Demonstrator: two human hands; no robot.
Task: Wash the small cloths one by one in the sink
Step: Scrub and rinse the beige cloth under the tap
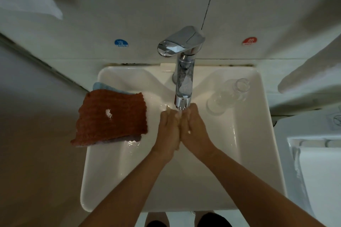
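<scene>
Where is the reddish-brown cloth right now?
In the head view, the reddish-brown cloth lies on the left rim of the sink, atop a light blue cloth, left of the hands under the faucet.

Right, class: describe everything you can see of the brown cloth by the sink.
The brown cloth is a roughly square, ribbed knitted piece in rust brown, lying flat on top of a stack on the left rim of the white sink, one corner hanging past the edge. A small white blob, possibly soap, sits near its middle. A blue cloth peeks out beneath. Neither hand touches it.
</scene>
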